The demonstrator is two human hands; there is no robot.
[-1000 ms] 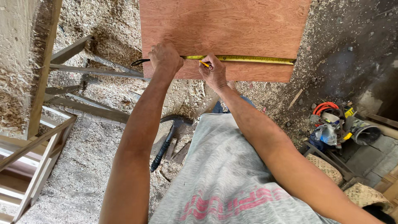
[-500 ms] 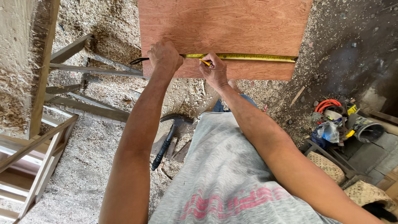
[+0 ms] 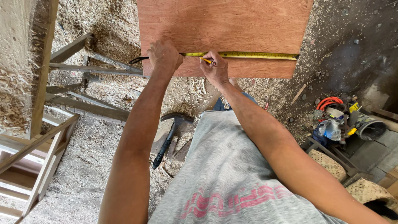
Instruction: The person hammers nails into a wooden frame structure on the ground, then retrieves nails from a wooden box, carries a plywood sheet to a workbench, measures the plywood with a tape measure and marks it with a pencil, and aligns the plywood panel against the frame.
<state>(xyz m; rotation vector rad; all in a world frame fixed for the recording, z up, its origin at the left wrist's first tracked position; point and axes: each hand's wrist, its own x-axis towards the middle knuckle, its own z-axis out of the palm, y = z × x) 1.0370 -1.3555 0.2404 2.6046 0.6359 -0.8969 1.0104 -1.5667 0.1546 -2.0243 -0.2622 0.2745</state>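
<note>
A worker's left hand (image 3: 165,54) pins a yellow steel measuring tape (image 3: 244,54) flat across the reddish-brown plywood sheet (image 3: 224,25); the right hand (image 3: 215,68) pinches a yellow pencil (image 3: 206,60), apparently mid-mark, cutting undone.

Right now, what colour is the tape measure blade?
Yellow; the tape measure blade shows best in the head view.

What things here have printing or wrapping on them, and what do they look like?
Tape measure: long yellow strip with small dark marks, lying across the reddish board.
Plastic bag: crumpled, clear and bluish, in the pile on the right.
Shirt: grey, with faded pink print.
No signs or screens.
</note>
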